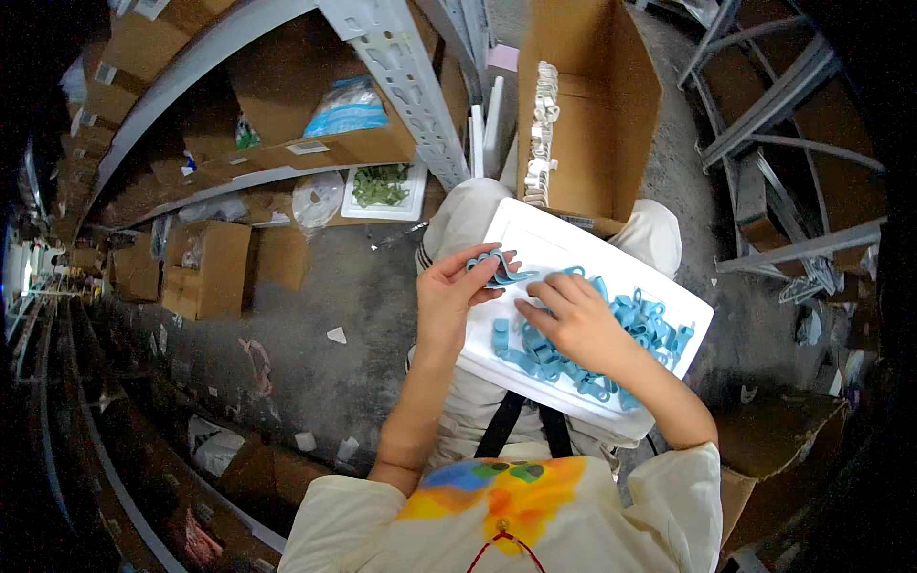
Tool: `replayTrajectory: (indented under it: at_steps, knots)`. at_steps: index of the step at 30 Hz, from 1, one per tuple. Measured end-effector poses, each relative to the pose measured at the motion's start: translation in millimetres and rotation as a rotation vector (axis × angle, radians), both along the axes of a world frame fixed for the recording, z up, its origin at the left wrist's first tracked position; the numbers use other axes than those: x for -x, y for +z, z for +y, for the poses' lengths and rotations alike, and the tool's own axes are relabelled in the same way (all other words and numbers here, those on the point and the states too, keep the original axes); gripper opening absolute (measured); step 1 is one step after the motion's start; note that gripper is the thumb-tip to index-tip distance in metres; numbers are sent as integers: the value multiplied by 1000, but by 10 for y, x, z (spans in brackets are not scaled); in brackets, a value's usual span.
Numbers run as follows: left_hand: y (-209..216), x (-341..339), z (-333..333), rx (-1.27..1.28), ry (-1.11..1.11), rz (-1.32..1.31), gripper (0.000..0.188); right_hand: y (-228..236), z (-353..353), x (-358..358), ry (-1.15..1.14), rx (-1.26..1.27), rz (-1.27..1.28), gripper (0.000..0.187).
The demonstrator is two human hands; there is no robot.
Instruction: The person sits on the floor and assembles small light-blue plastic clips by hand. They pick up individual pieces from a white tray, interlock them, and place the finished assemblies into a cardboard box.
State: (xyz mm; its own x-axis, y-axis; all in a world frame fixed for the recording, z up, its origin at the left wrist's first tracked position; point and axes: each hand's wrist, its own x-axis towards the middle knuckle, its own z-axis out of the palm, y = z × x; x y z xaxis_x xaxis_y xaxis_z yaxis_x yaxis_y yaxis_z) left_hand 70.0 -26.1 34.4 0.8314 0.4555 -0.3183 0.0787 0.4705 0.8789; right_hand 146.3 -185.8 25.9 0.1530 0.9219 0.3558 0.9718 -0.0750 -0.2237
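my left hand (447, 296) is curled shut around a small stack of blue plastic clips (497, 265), thumb on top and fingertips pinching the far edge, so the stack pokes out toward my right. its long axis runs sideways, from my left palm across toward the other hand. my right hand (573, 320) lies just beside it, fingers bent and loosely closed down into the loose clips (626, 325); whether it has one pinched i cannot tell, the knuckles hide it. the loose ones lie right under and beyond my right fingers, so that hand is the nearer. they are smooth, glossy, looped strips with curled ends, tangled together. all of it sits on a white foam tray (535, 229), matte and grainy, resting across my knees. past the tray stands an open cardboard box (611, 105) with white pieces stacked inside.
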Motion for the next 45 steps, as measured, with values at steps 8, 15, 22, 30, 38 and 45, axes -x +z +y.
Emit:
replayTrajectory:
  at_steps: [8,15,22,30,38,45]
  knots:
    - [-23,15,9,-66,8,25,27,43,-57,-78,-45,-92,63,18]
    - [-36,1,-9,-67,-123,44,27,183,-195,-190,-224,-344,339,22]
    - [-39,-25,-117,-53,-159,59,24,203,-133,-146,-200,-395,483,23]
    - [-60,-22,-144,-79,-131,61,23,201,-104,-78,-257,-393,612,19]
    - [-2,-28,-169,-136,-103,39,22,279,-165,-144,-283,-399,489,24]
    - [-23,-1,-162,-145,-125,30,21,289,-129,-71,-161,-292,180,31]
